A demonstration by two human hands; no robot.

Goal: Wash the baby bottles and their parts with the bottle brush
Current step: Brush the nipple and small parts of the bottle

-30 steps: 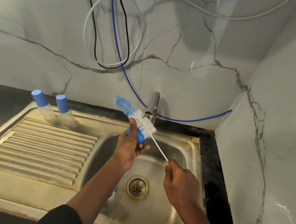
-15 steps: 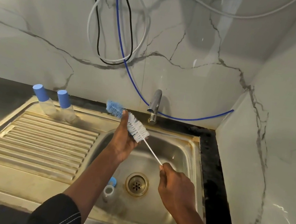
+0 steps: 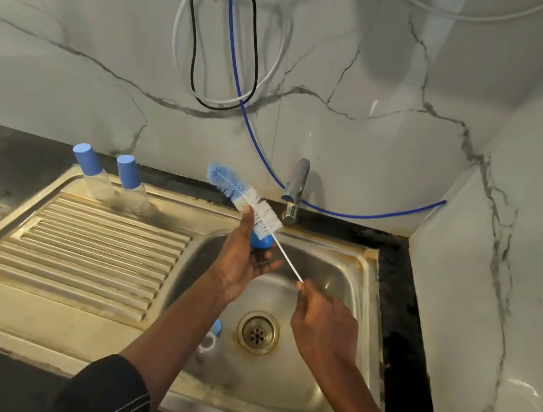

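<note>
1. The left bottle (image 3: 96, 176) and the right bottle (image 3: 133, 186) stand upright side by side at the back left of the sink's ribbed drainboard (image 3: 84, 250). Each has a blue top.
2. The left hand (image 3: 241, 267) is raised over the left side of the basin (image 3: 349, 285). Its fingers are curled round a blue cap (image 3: 260, 241), and the thumb lies against the bristles.
3. The bottle brush (image 3: 247, 199) slants down to the right. Its blue tip is toward the wall, and its white bristles touch the blue cap.
4. A third bottle (image 3: 208, 344) lies in the basin just left of the drain (image 3: 257, 332), partly hidden by the left forearm.
5. The tap (image 3: 295, 188) stands at the back rim, right of the brush head.
6. The right hand (image 3: 320, 323) is over the basin. Its fingers are clamped in a pinch on the end of the brush's thin white handle.
</note>
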